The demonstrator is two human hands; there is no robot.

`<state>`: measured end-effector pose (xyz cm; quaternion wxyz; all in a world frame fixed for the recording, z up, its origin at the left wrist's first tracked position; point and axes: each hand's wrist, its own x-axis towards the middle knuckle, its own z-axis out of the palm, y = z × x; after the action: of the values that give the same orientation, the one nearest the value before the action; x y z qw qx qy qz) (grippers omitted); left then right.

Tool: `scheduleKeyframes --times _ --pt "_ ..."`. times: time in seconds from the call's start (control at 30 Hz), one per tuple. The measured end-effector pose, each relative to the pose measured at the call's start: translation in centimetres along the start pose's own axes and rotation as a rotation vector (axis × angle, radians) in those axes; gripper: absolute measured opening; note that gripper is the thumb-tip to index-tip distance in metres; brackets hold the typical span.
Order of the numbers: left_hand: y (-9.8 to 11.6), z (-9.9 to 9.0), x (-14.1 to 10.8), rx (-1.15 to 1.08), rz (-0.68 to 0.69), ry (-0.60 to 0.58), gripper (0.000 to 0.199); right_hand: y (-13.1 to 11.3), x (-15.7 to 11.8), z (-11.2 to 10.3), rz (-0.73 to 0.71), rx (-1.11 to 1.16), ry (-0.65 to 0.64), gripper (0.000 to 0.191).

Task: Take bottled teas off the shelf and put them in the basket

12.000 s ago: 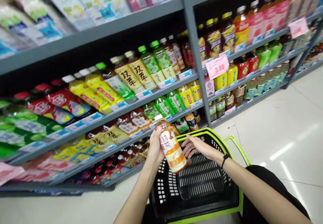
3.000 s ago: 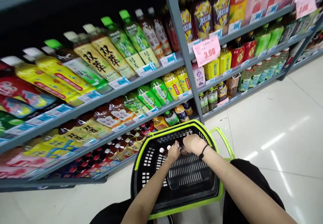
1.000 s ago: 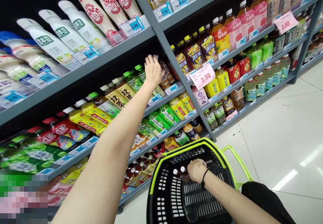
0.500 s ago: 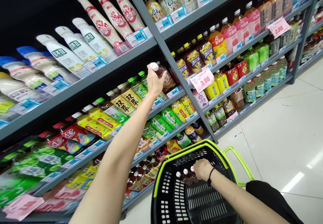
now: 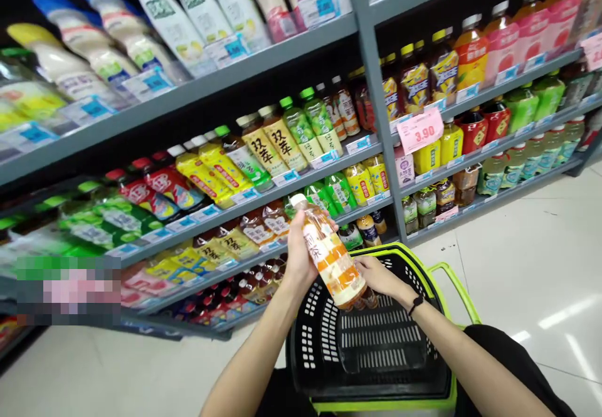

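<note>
My left hand (image 5: 301,251) is wrapped round a bottle of tea (image 5: 333,257) with a white cap and an orange-and-cream label. The bottle leans over the left side of a black shopping basket (image 5: 350,382) with a lime-green rim. My right hand (image 5: 379,277), with a dark band at the wrist, is inside the far part of the basket. Its fingers look curled, but their tips and whatever they hold are hidden behind the tea bottle. Low in the basket, the dark lower ends of other bottles (image 5: 370,300) show just below the held one.
Shelves of drinks run across the view, with two similar orange-and-white bottles (image 5: 345,108) beside green-capped ones (image 5: 324,119). A grey upright post (image 5: 376,84) divides the shelving. A pink price card (image 5: 420,130) hangs from a shelf edge. The basket's green handle (image 5: 456,285) sticks out rightward over pale floor tiles.
My left hand has brought the tea bottle out from the shelf and down over the basket. My right hand has stayed at the basket. The view has swung to the left.
</note>
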<state>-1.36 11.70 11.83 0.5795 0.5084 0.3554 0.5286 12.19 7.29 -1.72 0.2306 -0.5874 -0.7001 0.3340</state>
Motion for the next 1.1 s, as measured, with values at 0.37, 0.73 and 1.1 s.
scheduleKeyframes --times 0.37,0.73,1.1 --pt "-9.9 -10.8 -3.1 0.049 0.106 0.236 0.056 -1.6 0.6 6.7 0.067 1.106 -0.365 0.075" --pt "-9.5 -13.5 -6.6 0.266 0.202 -0.133 0.061 -1.6 1.1 10.6 0.12 1.15 -0.054 0.063" --pt "-10.1 -11.6 -7.6 -0.064 0.144 -0.317 0.093 -3.5 -1.5 9.5 0.187 1.286 -0.447 0.077"
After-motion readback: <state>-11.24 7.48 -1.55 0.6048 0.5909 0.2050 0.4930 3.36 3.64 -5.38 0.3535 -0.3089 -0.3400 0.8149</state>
